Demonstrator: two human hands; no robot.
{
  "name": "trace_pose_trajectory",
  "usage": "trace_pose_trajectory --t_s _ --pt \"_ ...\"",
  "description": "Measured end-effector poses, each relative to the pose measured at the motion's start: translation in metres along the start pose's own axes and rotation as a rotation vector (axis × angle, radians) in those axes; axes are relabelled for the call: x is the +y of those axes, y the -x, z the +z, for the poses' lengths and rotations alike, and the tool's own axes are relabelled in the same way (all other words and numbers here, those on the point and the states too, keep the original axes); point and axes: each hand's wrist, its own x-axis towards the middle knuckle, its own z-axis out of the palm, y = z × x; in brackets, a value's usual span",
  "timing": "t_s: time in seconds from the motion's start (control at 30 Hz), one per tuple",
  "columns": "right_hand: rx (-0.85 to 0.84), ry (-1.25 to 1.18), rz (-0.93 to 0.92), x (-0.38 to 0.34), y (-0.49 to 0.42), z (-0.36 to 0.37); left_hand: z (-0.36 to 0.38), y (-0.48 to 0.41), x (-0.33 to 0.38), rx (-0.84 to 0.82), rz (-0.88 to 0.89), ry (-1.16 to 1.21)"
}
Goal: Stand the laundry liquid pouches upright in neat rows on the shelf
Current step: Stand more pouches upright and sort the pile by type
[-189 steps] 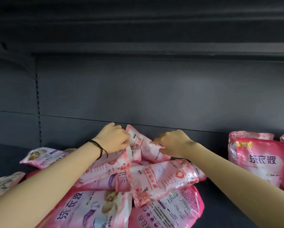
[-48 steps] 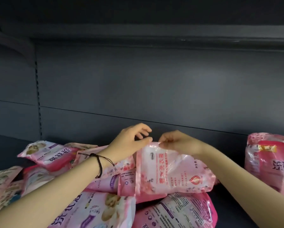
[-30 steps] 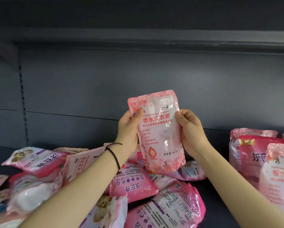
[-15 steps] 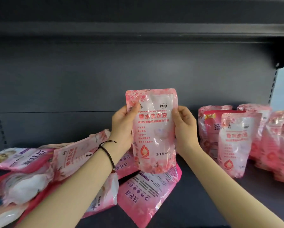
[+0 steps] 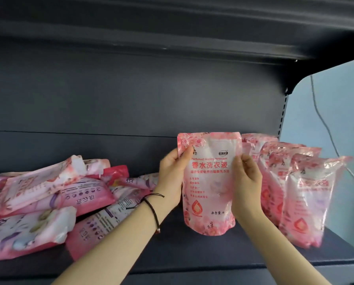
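The head camera looks into a dark grey shelf [image 5: 192,249] whose back panel [image 5: 110,99] fills most of the view, with the underside of the next level overhead. On the left lies a jumbled pile of pouches [image 5: 48,202], pink and white, flat or tilted across one another, some with their printed backs turned up. On the right a row of standing pouches [image 5: 291,192] runs from the back panel toward the front edge, each upright and overlapping the next; the nearest one [image 5: 311,202] stands close to the shelf lip. Between the pile and the row, a person holds a single pink pouch [image 5: 209,182] upright, its red lettering facing the camera and its bottom edge just above the shelf floor, beside the innermost standing packs. The left hand [image 5: 172,177] grips its left edge, thumb on the front near the top corner. The right hand [image 5: 246,182] clasps the right edge, fingers curled over the front. A thin black bracelet [image 5: 153,210] circles the left wrist. Beyond the shelf's right end, a cable [image 5: 324,124] hangs against a pale wall.
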Motion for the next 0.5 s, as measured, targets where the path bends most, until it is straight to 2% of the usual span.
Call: trace_pose_trajectory --t_s 0.27,0.5 --pt "-0.069 0.026 0.089 0.018 -0.023 -0.066 0.053 0.004 -0.045 0.035 -0.004 -0.050" --pt "-0.145 0.149 0.045 0.033 -0.028 -0.086 0.032 0.026 -0.067 -0.087 -0.001 -0.362"
